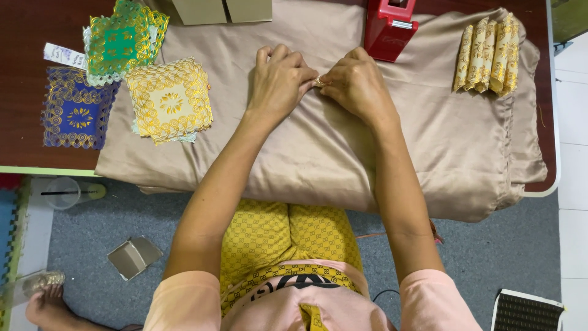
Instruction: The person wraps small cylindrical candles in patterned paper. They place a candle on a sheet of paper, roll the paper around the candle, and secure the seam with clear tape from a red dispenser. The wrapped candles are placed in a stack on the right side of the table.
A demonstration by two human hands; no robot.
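Note:
My left hand [278, 79] and my right hand [356, 84] meet over the middle of a tan satin cloth [441, 147] that covers the table. Between their fingertips they pinch a small gold-patterned paper piece [319, 81], mostly hidden by the fingers. A stack of cream and gold lace-cut paper squares [169, 101] lies left of my left hand. Several rolled gold paper pieces [488, 55] lie side by side at the far right of the cloth.
A red tape dispenser [388, 27] stands just beyond my right hand. Green and gold squares [122, 40] and blue and gold squares [75, 110] lie on the dark wood at left. Cardboard boxes [220, 10] sit at the back. A plastic cup [64, 193] and a folded carton [133, 255] lie on the grey floor.

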